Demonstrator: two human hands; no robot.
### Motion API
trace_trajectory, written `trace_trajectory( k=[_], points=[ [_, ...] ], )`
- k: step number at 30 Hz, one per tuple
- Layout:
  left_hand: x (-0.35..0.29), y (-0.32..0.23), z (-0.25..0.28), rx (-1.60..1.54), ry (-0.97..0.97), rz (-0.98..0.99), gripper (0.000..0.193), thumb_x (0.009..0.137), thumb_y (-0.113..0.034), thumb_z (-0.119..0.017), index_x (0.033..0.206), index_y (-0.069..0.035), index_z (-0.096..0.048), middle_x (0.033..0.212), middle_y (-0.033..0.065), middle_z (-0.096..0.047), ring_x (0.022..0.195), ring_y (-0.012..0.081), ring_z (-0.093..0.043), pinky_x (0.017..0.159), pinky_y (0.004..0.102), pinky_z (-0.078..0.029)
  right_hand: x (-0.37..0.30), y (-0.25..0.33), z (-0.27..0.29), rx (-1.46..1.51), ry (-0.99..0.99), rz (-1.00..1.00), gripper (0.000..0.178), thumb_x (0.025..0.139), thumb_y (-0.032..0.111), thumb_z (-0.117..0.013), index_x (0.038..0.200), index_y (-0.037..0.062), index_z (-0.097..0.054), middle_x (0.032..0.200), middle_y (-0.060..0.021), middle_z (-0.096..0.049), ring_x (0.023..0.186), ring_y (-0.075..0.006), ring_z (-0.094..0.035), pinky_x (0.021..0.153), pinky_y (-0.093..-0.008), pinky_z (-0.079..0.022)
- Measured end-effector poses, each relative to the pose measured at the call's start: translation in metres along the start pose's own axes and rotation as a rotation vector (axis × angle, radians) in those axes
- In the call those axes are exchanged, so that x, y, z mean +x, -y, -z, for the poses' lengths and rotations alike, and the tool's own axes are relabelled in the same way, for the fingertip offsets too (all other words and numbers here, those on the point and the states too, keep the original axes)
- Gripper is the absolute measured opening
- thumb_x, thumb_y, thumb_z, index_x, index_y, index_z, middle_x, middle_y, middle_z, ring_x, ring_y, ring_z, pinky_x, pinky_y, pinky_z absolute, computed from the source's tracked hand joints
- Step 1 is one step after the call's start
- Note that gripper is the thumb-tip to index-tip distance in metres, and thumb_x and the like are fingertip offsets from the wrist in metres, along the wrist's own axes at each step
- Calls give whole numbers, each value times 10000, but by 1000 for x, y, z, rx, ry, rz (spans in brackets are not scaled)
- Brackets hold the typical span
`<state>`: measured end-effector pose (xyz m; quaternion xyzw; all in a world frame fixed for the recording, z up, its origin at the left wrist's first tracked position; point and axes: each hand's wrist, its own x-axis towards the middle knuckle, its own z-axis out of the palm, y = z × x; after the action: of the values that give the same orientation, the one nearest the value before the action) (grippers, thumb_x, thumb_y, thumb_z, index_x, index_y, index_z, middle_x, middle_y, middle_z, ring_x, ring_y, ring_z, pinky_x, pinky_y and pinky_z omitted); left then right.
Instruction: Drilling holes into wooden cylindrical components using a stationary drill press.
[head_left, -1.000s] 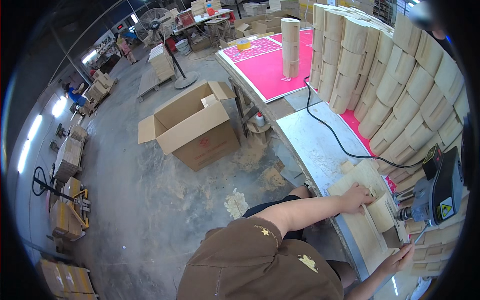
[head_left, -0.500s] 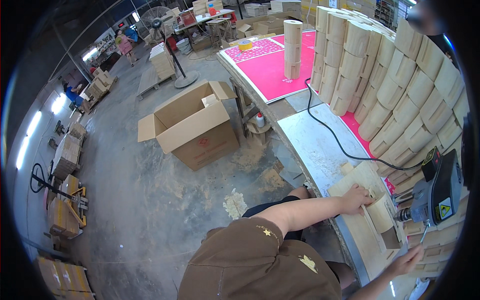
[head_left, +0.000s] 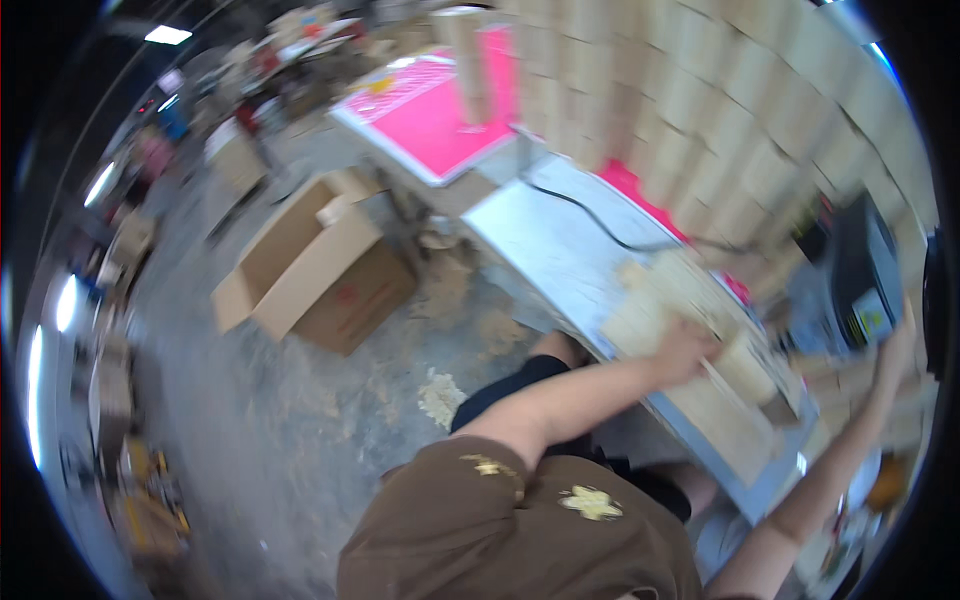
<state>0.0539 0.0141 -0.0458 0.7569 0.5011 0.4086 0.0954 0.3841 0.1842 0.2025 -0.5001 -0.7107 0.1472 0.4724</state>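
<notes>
My left hand (head_left: 685,352) is closed, its fingers bent around the near-left end of a rounded wooden block (head_left: 745,362). The block lies in a wooden jig (head_left: 735,425) on the bench. Beside the block stands a dark grey drill press (head_left: 860,275), its chuck side facing the block. My right hand (head_left: 898,335) is raised against the far right side of the drill's body. Motion blur smears its fingers, and I cannot make out what they touch.
Tall stacks of rounded wooden blocks (head_left: 680,90) rise behind the bench. A black cable (head_left: 580,205) crosses the metal bench top (head_left: 540,235). One column of blocks (head_left: 465,70) stands on a pink sheet (head_left: 430,130). An open cardboard box (head_left: 355,290) sits on the floor to the left.
My right hand has let go of the thin metal lever below the drill and moved up to the drill's right side. My left hand stays at the block. The whole view has shifted and blurred.
</notes>
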Motion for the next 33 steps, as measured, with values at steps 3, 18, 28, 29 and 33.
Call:
trace_trajectory(
  k=[3, 18, 28, 29, 33],
  points=[
    [-3, -1, 23, 40, -70, -20, 397, 535, -287, -753, 879, -133, -627, 882, 43, -584, 925, 258, -530, 805, 451, -324, -34, 89, -43, -218, -200, 46, 338, 898, 293, -471, 1028, 27, -635, 708, -35, -592, 609, -126, -471, 552, -286, -387],
    [7, -10, 50, 83, 95, 32, 460, 637, -293, -741, 1052, -132, -626, 863, 45, -562, 903, 246, -521, 835, 435, -294, -192, 158, -77, -105, -193, 109, 111, 849, 46, -540, 776, -25, -585, 596, -93, -489, 538, -142, -446, 505, -271, -370],
    [0, -10, 14, 32, -38, -7, 417, 539, -312, -770, 903, -174, -621, 854, 32, -520, 891, 238, -512, 804, 428, -314, -240, 40, -117, 24, -286, 205, 247, 950, 77, -415, 1074, -64, -574, 807, -72, -528, 719, -143, -488, 646, -255, -425],
    [-2, -11, 19, 62, -65, 5, 417, 539, -312, -770, 903, -174, -621, 854, 32, -520, 891, 238, -512, 804, 428, -314, -239, 38, -123, 56, -275, 229, 247, 950, 77, -415, 1074, -64, -574, 807, -72, -528, 719, -143, -488, 646, -255, -425],
    [-6, -11, 26, -20, -8, 64, 505, 557, -286, -778, 1027, -183, -624, 875, 22, -522, 909, 228, -503, 838, 404, -291, -233, 44, -136, 77, -278, 308, 230, 949, 69, -405, 1027, -93, -549, 791, -86, -511, 734, -170, -485, 682, -274, -424]
  ],
)
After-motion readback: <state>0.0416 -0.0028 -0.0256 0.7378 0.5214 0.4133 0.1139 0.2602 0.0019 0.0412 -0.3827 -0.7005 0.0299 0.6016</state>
